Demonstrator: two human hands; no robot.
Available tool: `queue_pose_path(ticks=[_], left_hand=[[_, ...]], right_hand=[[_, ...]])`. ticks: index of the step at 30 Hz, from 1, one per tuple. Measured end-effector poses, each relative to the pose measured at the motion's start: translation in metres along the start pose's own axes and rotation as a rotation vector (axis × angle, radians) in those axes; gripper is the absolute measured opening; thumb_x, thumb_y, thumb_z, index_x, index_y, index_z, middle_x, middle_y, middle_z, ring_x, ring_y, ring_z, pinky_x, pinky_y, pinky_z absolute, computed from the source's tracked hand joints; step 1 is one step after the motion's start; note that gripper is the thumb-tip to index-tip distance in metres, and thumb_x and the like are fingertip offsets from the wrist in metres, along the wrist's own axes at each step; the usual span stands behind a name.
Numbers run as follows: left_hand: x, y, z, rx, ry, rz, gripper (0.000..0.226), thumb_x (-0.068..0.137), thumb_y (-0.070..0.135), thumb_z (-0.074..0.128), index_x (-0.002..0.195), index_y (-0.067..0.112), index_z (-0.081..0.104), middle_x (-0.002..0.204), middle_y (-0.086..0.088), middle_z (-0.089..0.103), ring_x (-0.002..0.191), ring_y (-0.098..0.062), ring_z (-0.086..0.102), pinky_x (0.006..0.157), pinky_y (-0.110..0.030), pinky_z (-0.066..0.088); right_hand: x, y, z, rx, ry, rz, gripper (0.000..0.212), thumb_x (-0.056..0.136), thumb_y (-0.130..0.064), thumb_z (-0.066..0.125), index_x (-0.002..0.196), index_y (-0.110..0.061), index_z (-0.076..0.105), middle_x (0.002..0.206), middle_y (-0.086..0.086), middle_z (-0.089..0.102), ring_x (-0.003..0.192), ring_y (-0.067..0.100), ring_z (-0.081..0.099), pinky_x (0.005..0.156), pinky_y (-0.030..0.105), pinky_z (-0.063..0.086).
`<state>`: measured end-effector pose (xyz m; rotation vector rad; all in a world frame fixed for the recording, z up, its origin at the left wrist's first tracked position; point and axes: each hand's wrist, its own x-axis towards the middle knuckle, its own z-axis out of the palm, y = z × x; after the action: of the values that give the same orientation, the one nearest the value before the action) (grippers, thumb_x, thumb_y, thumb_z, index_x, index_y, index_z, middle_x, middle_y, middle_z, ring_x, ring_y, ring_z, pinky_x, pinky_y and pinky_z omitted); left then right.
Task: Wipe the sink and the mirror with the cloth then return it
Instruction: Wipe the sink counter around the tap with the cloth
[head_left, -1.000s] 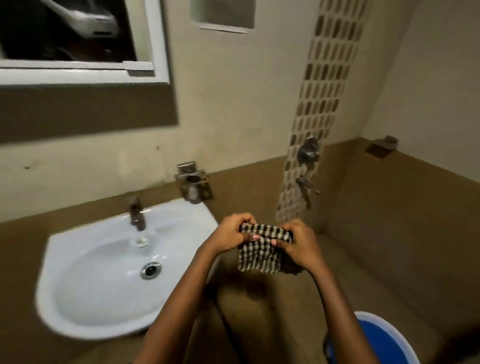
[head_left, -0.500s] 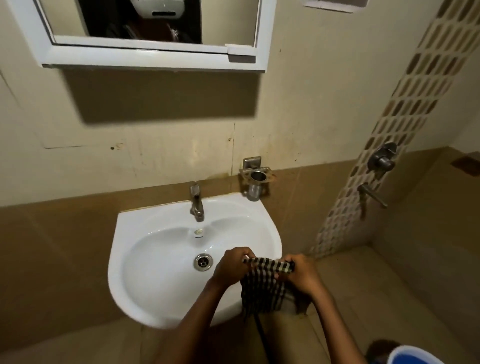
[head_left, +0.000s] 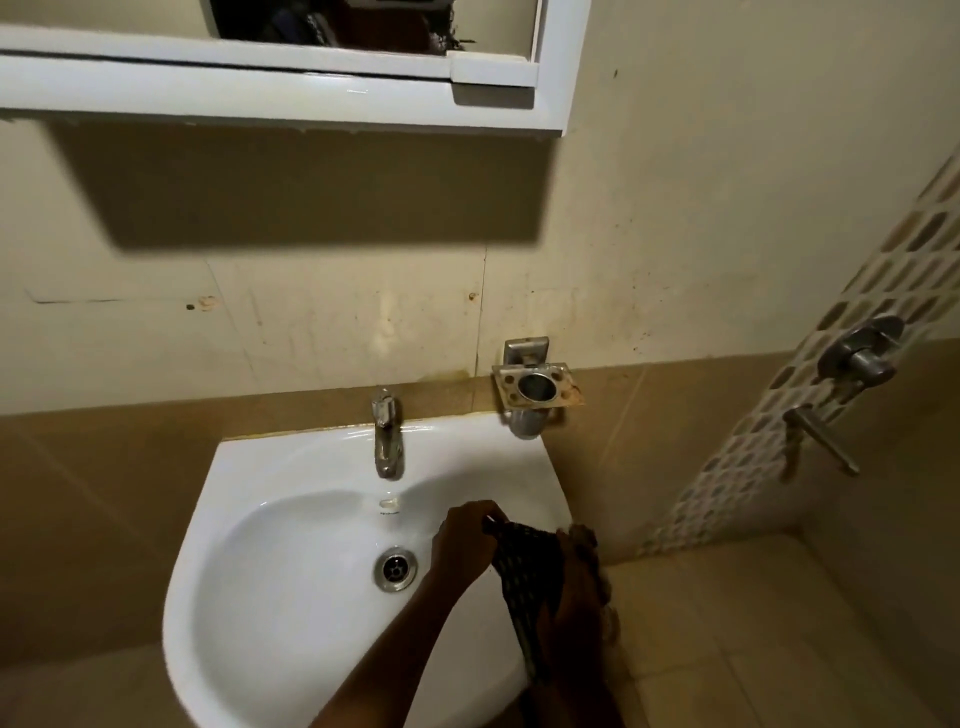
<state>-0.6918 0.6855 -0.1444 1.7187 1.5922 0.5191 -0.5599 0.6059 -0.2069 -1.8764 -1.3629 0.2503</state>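
Observation:
A white wall-mounted sink (head_left: 270, 597) fills the lower middle, with a drain (head_left: 395, 570) and a steel tap (head_left: 387, 436). Over its right side I hold a dark checked cloth (head_left: 524, 566) between both hands. My left hand (head_left: 465, 540) grips the cloth's upper left corner above the basin. My right hand (head_left: 579, 587) grips its right side at the sink's right rim, and the cloth hangs down between them. The white-framed mirror (head_left: 363, 21) is at the top edge, only its lower part visible.
A rusty metal cup holder (head_left: 535, 389) is fixed to the wall right of the tap. Shower valve and spout (head_left: 857, 358) sit on a mosaic tile strip at the right. Tiled floor lies below right.
My view has swung left and closer onto the sink. Both hands carried the cloth from beside the sink to over its right rim. The blue bucket has left the view.

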Motion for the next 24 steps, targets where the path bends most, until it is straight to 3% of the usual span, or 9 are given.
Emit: queue_pose_path(ticks=[2, 4, 6, 9, 12, 15, 17, 20, 24], left_hand=[[0.013, 0.002, 0.003, 0.014, 0.006, 0.002, 0.033, 0.071, -0.002, 0.048, 0.086, 0.021, 0.068, 0.091, 0.001, 0.070, 0.085, -0.018, 0.065, 0.065, -0.024, 0.044], [0.022, 0.004, 0.008, 0.015, 0.021, -0.007, 0.029, 0.073, 0.000, 0.050, 0.085, 0.020, 0.067, 0.090, 0.000, 0.071, 0.085, -0.019, 0.065, 0.065, -0.024, 0.043], [0.028, 0.004, 0.011, -0.006, 0.074, -0.027, 0.021, 0.077, 0.005, 0.052, 0.086, 0.021, 0.065, 0.089, 0.000, 0.070, 0.084, -0.020, 0.064, 0.065, -0.025, 0.042], [0.036, 0.003, 0.011, -0.039, 0.179, -0.022, 0.014, 0.084, 0.016, 0.055, 0.096, 0.022, 0.060, 0.098, 0.005, 0.065, 0.085, -0.016, 0.060, 0.070, -0.026, 0.044], [0.039, 0.000, 0.001, -0.057, 0.217, 0.050, 0.016, 0.086, 0.020, 0.058, 0.102, 0.022, 0.059, 0.101, 0.010, 0.059, 0.085, -0.008, 0.057, 0.068, -0.011, 0.040], [0.040, -0.009, -0.017, -0.046, 0.210, 0.121, 0.012, 0.087, 0.019, 0.056, 0.096, 0.023, 0.063, 0.100, 0.011, 0.062, 0.083, -0.001, 0.057, 0.071, -0.010, 0.045], [0.037, -0.014, -0.032, -0.067, 0.231, 0.118, 0.012, 0.087, 0.020, 0.056, 0.092, 0.025, 0.065, 0.098, 0.012, 0.064, 0.080, -0.001, 0.058, 0.072, -0.015, 0.048], [0.032, -0.017, -0.051, -0.084, 0.257, 0.110, 0.013, 0.087, 0.019, 0.056, 0.092, 0.025, 0.066, 0.091, 0.018, 0.061, 0.075, 0.001, 0.056, 0.067, -0.006, 0.042], [0.022, -0.016, -0.068, -0.152, 0.282, 0.080, 0.016, 0.087, 0.016, 0.056, 0.091, 0.027, 0.067, 0.084, 0.029, 0.058, 0.076, 0.003, 0.058, 0.063, -0.004, 0.042]], right_hand=[[0.012, 0.012, 0.014, -0.121, -0.083, -0.027, 0.058, 0.093, -0.036, 0.029, 0.135, 0.000, 0.047, 0.142, 0.017, 0.043, 0.132, 0.037, 0.041, 0.116, 0.035, 0.020], [0.026, 0.019, 0.023, -0.284, -0.185, -0.017, 0.063, 0.089, -0.039, 0.025, 0.139, -0.004, 0.042, 0.145, 0.020, 0.041, 0.131, 0.040, 0.040, 0.108, 0.052, 0.030], [0.042, 0.021, 0.030, -0.360, -0.234, -0.048, 0.067, 0.089, -0.046, 0.025, 0.139, -0.003, 0.042, 0.141, 0.023, 0.045, 0.127, 0.044, 0.045, 0.099, 0.059, 0.041], [0.082, 0.017, 0.044, -0.414, -0.316, -0.086, 0.069, 0.086, -0.051, 0.032, 0.137, -0.005, 0.039, 0.134, 0.021, 0.054, 0.121, 0.044, 0.051, 0.093, 0.056, 0.048], [0.121, 0.003, 0.062, -0.435, -0.350, -0.151, 0.067, 0.083, -0.049, 0.045, 0.134, -0.007, 0.039, 0.130, 0.020, 0.057, 0.119, 0.044, 0.053, 0.087, 0.054, 0.052], [0.147, -0.020, 0.079, -0.461, -0.330, -0.156, 0.065, 0.088, -0.055, 0.029, 0.127, -0.007, 0.047, 0.126, 0.021, 0.057, 0.117, 0.041, 0.053, 0.087, 0.050, 0.052], [0.157, -0.039, 0.089, -0.503, -0.342, -0.136, 0.070, 0.092, -0.058, 0.016, 0.110, -0.004, 0.057, 0.108, 0.024, 0.064, 0.104, 0.043, 0.058, 0.084, 0.051, 0.051], [0.164, -0.059, 0.110, -0.564, -0.254, -0.125, 0.056, 0.092, -0.047, 0.023, 0.083, -0.006, 0.060, 0.077, 0.018, 0.064, 0.085, 0.041, 0.061, 0.094, 0.061, 0.039], [0.153, -0.082, 0.136, -0.426, -0.333, -0.008, 0.059, 0.095, -0.047, 0.026, 0.101, 0.000, 0.061, 0.099, 0.024, 0.064, 0.096, 0.042, 0.057, 0.089, 0.051, 0.042]])
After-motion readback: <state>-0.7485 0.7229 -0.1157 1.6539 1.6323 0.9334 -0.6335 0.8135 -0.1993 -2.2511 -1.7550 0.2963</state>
